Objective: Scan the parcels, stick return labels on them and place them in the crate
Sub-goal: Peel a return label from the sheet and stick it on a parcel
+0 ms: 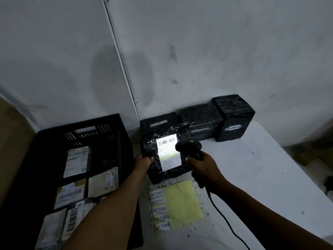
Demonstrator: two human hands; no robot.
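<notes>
Two bare forearms in shot, left hand (143, 162) and right hand (203, 170) — no sleeves, gloves or rings.

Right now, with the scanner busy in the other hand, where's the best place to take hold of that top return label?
Probably pinch the top return label by its left edge, coming in from the left: its right end seems to lie on the yellow backing sheet, while the left end sticks out. The left hand, now holding the black parcel, is nearest.
</notes>
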